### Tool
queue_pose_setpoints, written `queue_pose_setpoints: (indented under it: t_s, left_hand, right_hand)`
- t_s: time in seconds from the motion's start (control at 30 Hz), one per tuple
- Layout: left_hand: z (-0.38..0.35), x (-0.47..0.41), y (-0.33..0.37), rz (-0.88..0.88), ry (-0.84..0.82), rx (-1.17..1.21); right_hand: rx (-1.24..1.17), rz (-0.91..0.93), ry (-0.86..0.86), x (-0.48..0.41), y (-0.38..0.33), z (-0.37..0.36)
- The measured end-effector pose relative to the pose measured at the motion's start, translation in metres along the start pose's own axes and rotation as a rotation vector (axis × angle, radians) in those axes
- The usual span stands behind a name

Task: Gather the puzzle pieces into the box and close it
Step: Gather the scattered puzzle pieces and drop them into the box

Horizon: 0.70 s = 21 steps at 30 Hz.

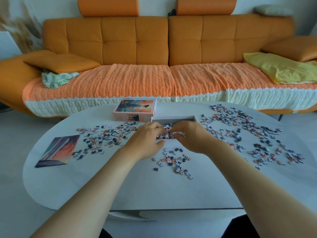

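Over one open box, left grip and right grip both clutch puzzle pieces.

Puzzle pieces: mixed white, dark grey and salmon-orange. Box lid: pale pink sides, top printed with an orange sky scene. Box tray: plain white. Reference print: orange and dark purple streaks. Table: white. Sofa: orange, tufted in squares. Knitted throw: orange ribbing, cream border. Cloth at right: yellow. Cloth at left: green-and-white leaf pattern.
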State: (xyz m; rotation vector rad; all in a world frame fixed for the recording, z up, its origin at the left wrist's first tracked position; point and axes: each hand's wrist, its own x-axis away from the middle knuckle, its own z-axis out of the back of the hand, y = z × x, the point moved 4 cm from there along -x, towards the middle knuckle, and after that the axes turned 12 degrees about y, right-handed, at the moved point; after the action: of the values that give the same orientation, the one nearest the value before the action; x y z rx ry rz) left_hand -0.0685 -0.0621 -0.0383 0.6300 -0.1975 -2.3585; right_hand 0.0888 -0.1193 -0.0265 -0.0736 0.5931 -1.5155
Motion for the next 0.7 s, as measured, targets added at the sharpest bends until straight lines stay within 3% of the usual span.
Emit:
queue_pose_setpoints:
  t_s: [0.1,0.2,0.43,0.6,0.7]
  left_hand:
    - [0.009,0.008,0.002,-0.061,0.123,0.003]
    - [0.017,0.018,0.007,-0.074,0.128,0.003]
    - [-0.003,0.047,-0.001,0.104,-0.273,-0.014]
    - [-0.015,0.052,0.006,0.096,-0.228,0.076]
    - [-0.019,0.053,0.012,0.125,-0.180,0.137]
  right_hand:
    - [-0.007,0.102,0.038,0.009,-0.017,0.008]
    - [0.025,0.089,-0.094,0.022,-0.028,0.000]
    - [0.186,0.027,-0.348,0.042,-0.017,-0.034]
    - [0.093,-0.060,-0.293,0.044,-0.011,-0.020]
    - [0.168,-0.057,-0.205,0.045,-0.001,-0.013]
